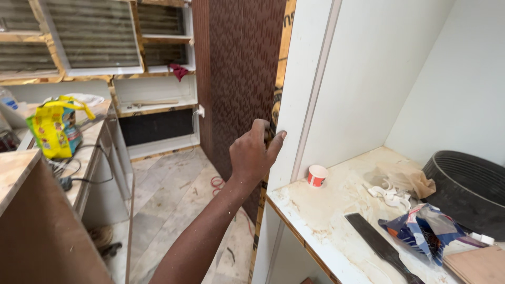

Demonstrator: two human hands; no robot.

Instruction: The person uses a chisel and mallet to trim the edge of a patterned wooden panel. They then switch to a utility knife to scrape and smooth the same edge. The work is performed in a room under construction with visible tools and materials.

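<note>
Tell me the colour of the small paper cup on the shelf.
The paper cup is red-orange with a white band and rim, in the head view.

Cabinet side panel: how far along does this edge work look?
Done: the panel's inner face and the shelf are already white. In hand: one hand presses on the panel's front edge; which hand, I cannot tell. Left: the shelf's front edge shows bare plywood, and a cup and scraps lie on the shelf.

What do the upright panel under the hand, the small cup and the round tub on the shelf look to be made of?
Upright panel: likely plywood with smooth white laminate; raw layered edge shows. Small cup: probably paper, matte red-and-white print. Round tub: seemingly black plastic or rubber, ribbed inside, dull finish.
</note>
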